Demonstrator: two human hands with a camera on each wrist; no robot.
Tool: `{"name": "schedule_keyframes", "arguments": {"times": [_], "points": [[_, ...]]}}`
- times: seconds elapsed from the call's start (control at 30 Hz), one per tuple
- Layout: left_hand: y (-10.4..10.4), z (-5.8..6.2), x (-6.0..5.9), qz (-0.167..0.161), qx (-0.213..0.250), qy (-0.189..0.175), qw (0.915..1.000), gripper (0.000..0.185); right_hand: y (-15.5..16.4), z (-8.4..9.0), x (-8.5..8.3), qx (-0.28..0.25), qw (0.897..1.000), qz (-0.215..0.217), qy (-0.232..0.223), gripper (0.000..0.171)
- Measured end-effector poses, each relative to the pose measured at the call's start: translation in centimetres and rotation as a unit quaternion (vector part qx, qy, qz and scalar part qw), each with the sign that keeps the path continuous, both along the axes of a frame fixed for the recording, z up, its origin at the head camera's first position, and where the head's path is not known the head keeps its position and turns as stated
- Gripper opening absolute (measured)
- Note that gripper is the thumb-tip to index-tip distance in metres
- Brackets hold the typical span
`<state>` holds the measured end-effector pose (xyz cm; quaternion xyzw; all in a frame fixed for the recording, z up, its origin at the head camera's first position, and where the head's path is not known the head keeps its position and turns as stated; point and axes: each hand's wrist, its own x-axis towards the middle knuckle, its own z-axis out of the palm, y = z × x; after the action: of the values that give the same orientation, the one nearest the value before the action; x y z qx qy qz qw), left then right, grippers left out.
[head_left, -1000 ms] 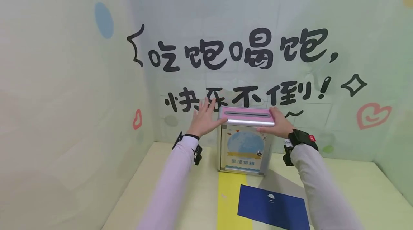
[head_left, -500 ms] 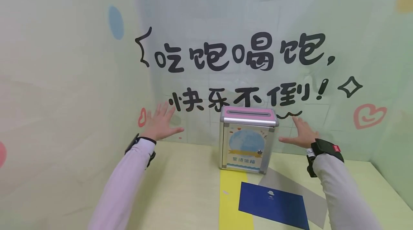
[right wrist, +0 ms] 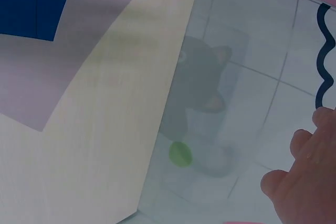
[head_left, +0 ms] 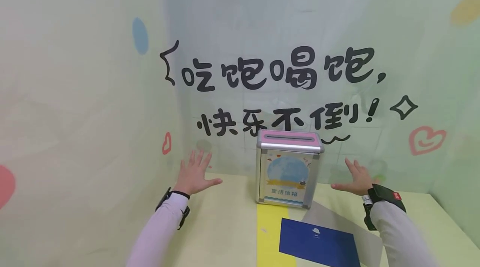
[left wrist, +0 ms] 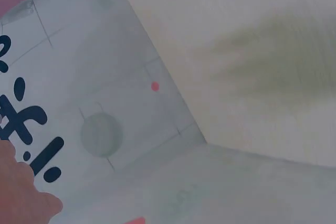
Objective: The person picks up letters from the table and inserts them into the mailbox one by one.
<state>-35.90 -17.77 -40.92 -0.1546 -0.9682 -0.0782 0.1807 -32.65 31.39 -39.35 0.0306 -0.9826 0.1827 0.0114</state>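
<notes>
pale green walls (head_left: 86, 92) with painted hearts, dots and large black lettering; pale table (head_left: 225, 225) set into the corner, a yellow stripe (head_left: 268, 233) running toward the near edge.

item: box (head_left: 288, 169), metal-framed, pink slotted lid, printed label on the near face. stands upright at the far middle of the table, at the far end of the yellow stripe, close to the far wall.

item: blue card (head_left: 318, 244), flat on a grey sheet (head_left: 345, 227), near and right of the box.

left hand (head_left: 194, 173): fingers spread and straight, holding nothing, apart from the box on its left side.

right hand (head_left: 358, 177): fingers spread and straight, holding nothing, apart from the box on its right side. wrist views show only finger edges against wall and table.

handling note, as a judgement: the box looks rigid and smooth-sided, so palms set evenly on both sides, level and low enough not to tip it, would likely serve best; the pink lid may lift, so it seems a poor place to grip.
</notes>
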Motion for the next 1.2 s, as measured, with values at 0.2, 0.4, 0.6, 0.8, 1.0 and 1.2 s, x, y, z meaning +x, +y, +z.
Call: {"name": "schedule_keyframes", "arguments": {"times": [0.2,0.4,0.6,0.8,1.0,1.2], "points": [[3.4,-1.4,-0.6,-0.012,0.005,-0.029,0.9995,0.100,-0.1,-3.5,-0.1,-0.011,1.000,0.007,0.022,0.108],[5.4,-2.4,-0.8,-0.026,0.007,-0.035,0.9990,0.101,-0.1,-5.8,0.7,-0.040,0.999,0.007,0.011,0.108],[6.2,-3.2,-1.1,-0.031,0.014,-0.032,0.9989,0.098,-0.1,-7.0,1.2,-0.047,0.999,0.003,-0.013,0.108],[6.5,-3.8,-1.3,-0.035,0.050,-0.046,0.9971,0.097,-0.8,-9.4,0.9,-0.048,0.998,0.020,-0.031,0.108],[6.3,-5.4,-0.8,-0.037,0.081,-0.056,0.9944,0.096,-1.1,-12.9,0.9,-0.062,0.996,0.052,-0.027,0.097],[6.3,-7.2,-0.4,-0.038,0.070,-0.066,0.9946,0.101,-1.7,-14.4,1.1,-0.015,0.998,0.046,-0.032,0.083]]}}
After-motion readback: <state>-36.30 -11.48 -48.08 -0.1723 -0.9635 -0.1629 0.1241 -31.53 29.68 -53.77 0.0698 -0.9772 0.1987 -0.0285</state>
